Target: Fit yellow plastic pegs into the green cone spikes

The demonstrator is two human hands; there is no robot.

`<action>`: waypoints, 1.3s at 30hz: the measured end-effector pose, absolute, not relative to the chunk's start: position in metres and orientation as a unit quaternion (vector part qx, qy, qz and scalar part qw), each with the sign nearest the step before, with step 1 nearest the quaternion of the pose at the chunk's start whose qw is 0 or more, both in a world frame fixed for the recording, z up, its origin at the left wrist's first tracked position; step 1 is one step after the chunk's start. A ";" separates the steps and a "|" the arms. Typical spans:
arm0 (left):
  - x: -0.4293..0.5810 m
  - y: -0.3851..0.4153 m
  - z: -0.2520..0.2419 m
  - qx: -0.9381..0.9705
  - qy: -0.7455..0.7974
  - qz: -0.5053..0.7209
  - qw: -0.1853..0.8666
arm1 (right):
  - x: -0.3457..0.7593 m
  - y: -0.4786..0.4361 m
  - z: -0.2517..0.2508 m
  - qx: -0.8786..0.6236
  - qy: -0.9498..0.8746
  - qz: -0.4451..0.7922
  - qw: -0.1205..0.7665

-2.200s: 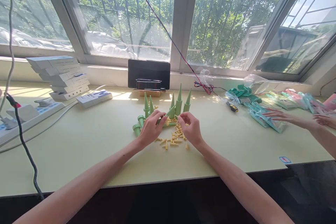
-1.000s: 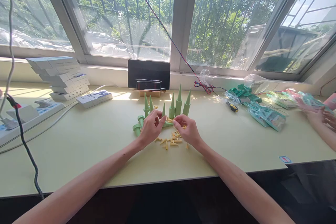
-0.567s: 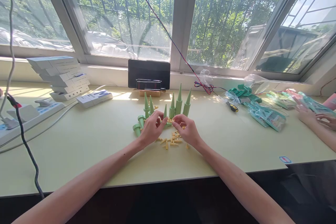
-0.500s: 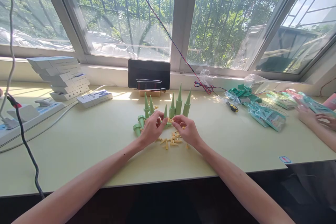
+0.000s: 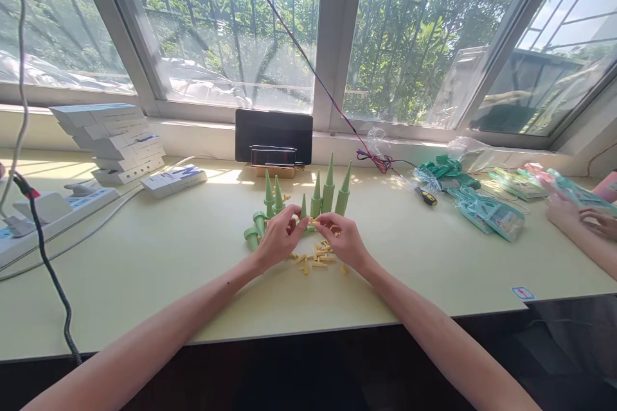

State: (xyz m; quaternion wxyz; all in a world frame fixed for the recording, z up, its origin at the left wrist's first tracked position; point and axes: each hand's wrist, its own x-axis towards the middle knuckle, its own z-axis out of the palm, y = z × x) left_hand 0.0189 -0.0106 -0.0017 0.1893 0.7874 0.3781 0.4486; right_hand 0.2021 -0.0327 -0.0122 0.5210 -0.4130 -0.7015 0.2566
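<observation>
My left hand (image 5: 280, 232) and my right hand (image 5: 346, 239) meet over the middle of the table, thumbs and forefingers pinched. Between their fingertips is a small yellow peg-like piece (image 5: 312, 221), held from both sides. A short green cone (image 5: 303, 207) rises just behind my left fingertips; its base is partly hidden, and I cannot tell whether the fingers touch it. Beyond my right hand stand tall pointed green pieces (image 5: 328, 189). More green cones (image 5: 268, 196) stand past my left hand, and flanged green pieces (image 5: 251, 237) lie tilted beside it. Loose yellow pegs (image 5: 318, 259) are scattered below the hands.
A dark tablet (image 5: 274, 131) leans on a stand at the back. White boxes (image 5: 116, 141) and a power strip (image 5: 96, 202) are at left. A screwdriver (image 5: 427, 196) and green packets (image 5: 489, 212) lie at right, near another person's hand (image 5: 563, 212).
Both hands stay almost in place, with only slight finger movement around the small yellow piece. The other person's hands at the right shift slightly.
</observation>
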 end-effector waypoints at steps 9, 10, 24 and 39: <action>0.017 -0.012 -0.001 0.800 0.366 0.420 0.223 | 0.203 -0.031 -0.015 -0.420 -0.703 0.259 0.513; 0.017 -0.012 -0.002 0.800 0.365 0.421 0.224 | 0.203 -0.031 -0.015 -0.420 -0.703 0.261 0.511; 0.016 -0.010 -0.004 0.807 0.348 0.425 0.218 | 0.203 -0.031 -0.017 -0.434 -0.710 0.270 0.484; 0.015 -0.010 -0.005 0.815 0.335 0.422 0.213 | 0.202 -0.032 -0.016 -0.432 -0.731 0.258 0.461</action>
